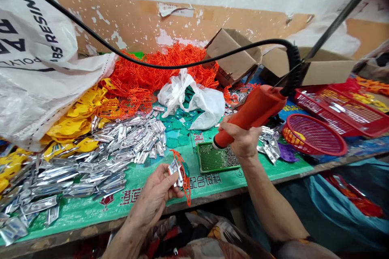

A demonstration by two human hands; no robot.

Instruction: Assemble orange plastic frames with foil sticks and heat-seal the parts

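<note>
My left hand [153,194] pinches a small assembly near the table's front edge: a silver part [175,171] against an orange plastic frame [188,188], with a bit of green between them. In my right hand [244,141] is an electric screwdriver [257,105] wrapped in red-orange material, its cable running up from the back end. The driver's tip points down and left over a green perforated tray [209,162]. Small metal screws [230,158] lie on that tray's right side. Whether the tip touches them I cannot tell.
Silver parts [100,166] are heaped on the left, beside yellow pieces [73,121]. Behind lie tangled orange frames [142,77] and a white bag [208,109] with green pieces. Cardboard boxes [234,52] and a red basket [316,145] stand right. A black cable [188,66] crosses above.
</note>
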